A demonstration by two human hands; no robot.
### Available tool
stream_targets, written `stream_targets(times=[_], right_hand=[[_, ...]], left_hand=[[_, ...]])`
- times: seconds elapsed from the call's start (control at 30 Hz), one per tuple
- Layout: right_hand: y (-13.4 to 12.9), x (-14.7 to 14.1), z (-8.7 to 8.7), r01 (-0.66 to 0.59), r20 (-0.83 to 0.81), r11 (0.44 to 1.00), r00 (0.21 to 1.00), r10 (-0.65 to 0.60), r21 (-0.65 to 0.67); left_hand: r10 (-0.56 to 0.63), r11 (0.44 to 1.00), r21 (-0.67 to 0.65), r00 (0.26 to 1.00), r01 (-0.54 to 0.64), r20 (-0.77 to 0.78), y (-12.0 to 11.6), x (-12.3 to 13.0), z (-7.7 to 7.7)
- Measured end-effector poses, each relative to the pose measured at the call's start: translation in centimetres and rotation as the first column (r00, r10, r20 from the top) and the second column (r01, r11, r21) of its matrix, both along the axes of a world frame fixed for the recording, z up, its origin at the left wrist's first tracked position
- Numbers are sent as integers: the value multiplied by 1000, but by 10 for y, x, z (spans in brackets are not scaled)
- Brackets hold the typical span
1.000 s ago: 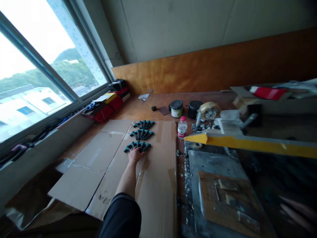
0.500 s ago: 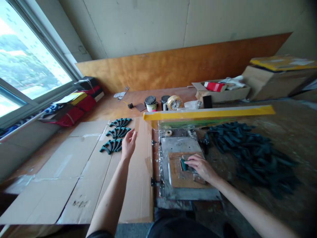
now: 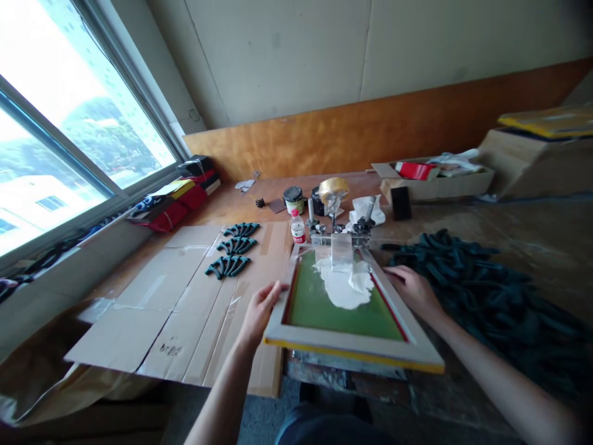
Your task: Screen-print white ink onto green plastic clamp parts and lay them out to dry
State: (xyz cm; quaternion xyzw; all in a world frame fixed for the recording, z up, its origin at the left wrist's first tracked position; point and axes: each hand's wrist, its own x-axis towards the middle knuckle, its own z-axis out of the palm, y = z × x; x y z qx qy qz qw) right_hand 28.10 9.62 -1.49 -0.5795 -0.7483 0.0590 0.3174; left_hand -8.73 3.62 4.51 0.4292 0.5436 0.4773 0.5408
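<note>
At far left is a window [image 3: 69, 117], with red and black boxes [image 3: 167, 210] stacked beside it. Next to these, flattened cardboard [image 3: 139, 321] covers part of the table, taped along its seams. On it lie three small groups of dark green curved pieces [image 3: 228, 266], one behind another (the pieces in each fan out side by side).

The left hand [image 3: 260, 311] is at the left edge of a frame [image 3: 352, 353], fingertips at the rim; I cannot tell whether they are clamped on it. Behind the frame's left corner stands a bottle [image 3: 299, 228] with a red cap, and further back a jar [image 3: 293, 201].

The frame sits in front of the person, between both hands, its front edge yellow. Its green sheet [image 3: 319, 309] carries a white patch of paste [image 3: 347, 290] toward the back. A roll of tape [image 3: 334, 187] is beyond it.

The right hand [image 3: 413, 290] is at the frame's right edge, fingers close together (whether they grip it, I cannot tell). Further right, more dark green pieces lie in a loose heap [image 3: 491, 296], with an open box [image 3: 445, 187] behind.
</note>
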Motion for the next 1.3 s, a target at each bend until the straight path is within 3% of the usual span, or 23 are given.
stream_targets(times=[0.07, 0.13, 0.2, 0.33, 0.43, 0.53, 0.6, 0.63, 0.7, 0.77, 0.87, 0.93, 1.03, 1.17, 1.3], right_hand=[[16, -13, 19, -54, 21, 997, 998, 54, 46], [28, -39, 34, -137, 128, 988, 984, 127, 75], [34, -67, 42, -198, 281, 980, 941, 187, 11], [20, -93, 30, -202, 427, 955, 860, 280, -218], [-9, -84, 14, -339, 430, 917, 810, 399, -211], [-31, -68, 13, -557, 396, 802, 701, 593, -214], [-32, -62, 18, -625, 345, 736, 652, 675, -259], [-31, -62, 21, -626, 317, 731, 659, 682, -273], [-27, -65, 22, -577, 283, 783, 730, 622, -234], [-30, -68, 15, -523, 284, 845, 798, 532, -112], [-45, -66, 3, -578, 321, 816, 778, 540, 27], [-50, -63, 2, -620, 325, 785, 742, 587, -3], [-32, -69, 18, -545, 296, 834, 785, 545, -89], [18, -85, 54, -324, 351, 942, 875, 333, -85], [46, -57, 78, -80, 301, 996, 951, 68, 28]], left_hand=[[-26, 994, -105, 998, 21, -49, -15, -1, -41], [-5, 992, -127, 991, -12, -131, -20, 1, -79], [14, 990, -131, 975, -44, -223, -18, 4, -108], [-11, 991, -132, 953, -31, -304, -12, 3, -135], [-28, 991, -133, 949, -15, -315, -12, 1, -140], [-28, 993, -117, 944, -11, -328, -14, -1, -142], [-28, 995, -104, 941, -8, -337, -14, -1, -142], [-27, 995, -98, 940, -6, -341, -14, -1, -142], [-28, 996, -94, 939, -5, -342, -13, 0, -141], [-30, 995, -98, 945, -2, -327, -13, 0, -140], [-30, 994, -108, 961, 0, -276, -13, 0, -140], [-37, 993, -115, 970, 9, -241, -13, 0, -138], [-61, 990, -135, 979, 36, -192, -13, -1, -130], [-89, 986, -151, 989, 71, -114, -14, -3, -96], [-24, 993, -120, 999, 18, -45, -12, -3, -36]])
